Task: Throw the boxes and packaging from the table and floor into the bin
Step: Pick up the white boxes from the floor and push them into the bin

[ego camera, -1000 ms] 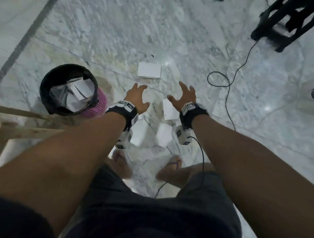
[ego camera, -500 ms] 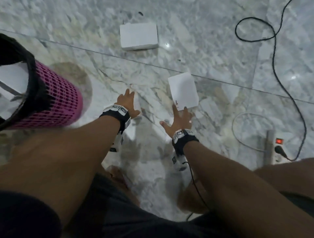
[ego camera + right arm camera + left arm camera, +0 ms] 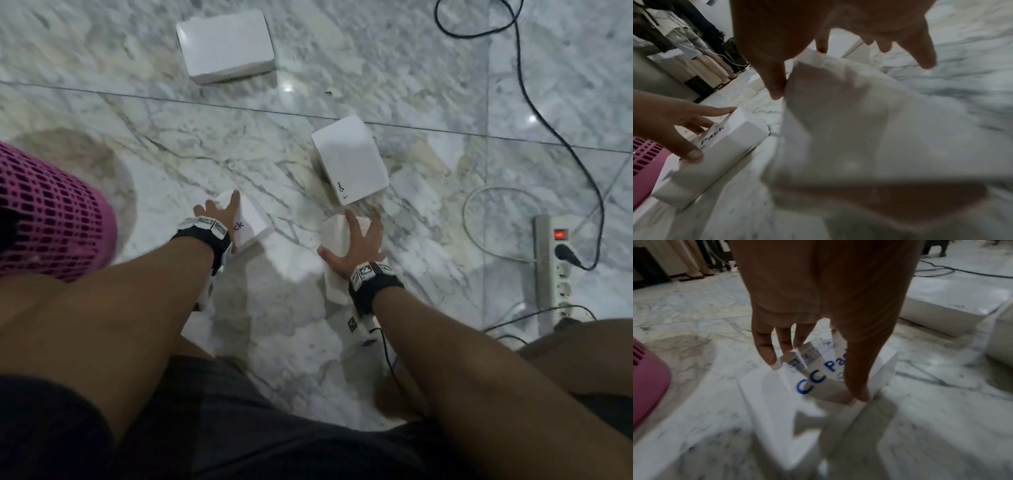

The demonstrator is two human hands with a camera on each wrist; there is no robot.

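Low down, pinched blue-lettered box (image 3: 251,222), lying on marble floor (image 3: 428,68), between thumb and fingertips of left hand (image 3: 219,210). Spanned plain white box (image 3: 334,233) beside it with splayed right hand (image 3: 356,246), gripping its edges. Probably needed squarer, firmer holds before lifting both. Left pen-marked box (image 3: 349,164) just beyond and flat box (image 3: 226,44) farther off. Could not see inside pink mesh bin (image 3: 51,219).

Head: the floor (image 3: 411,51) was viewed steeply downward from above.
Wrists: it was viewed closely along the fingers.
Shared: floor.

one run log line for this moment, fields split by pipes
left hand grips lettered box | right hand grips plain box | both on floor | pink bin at left
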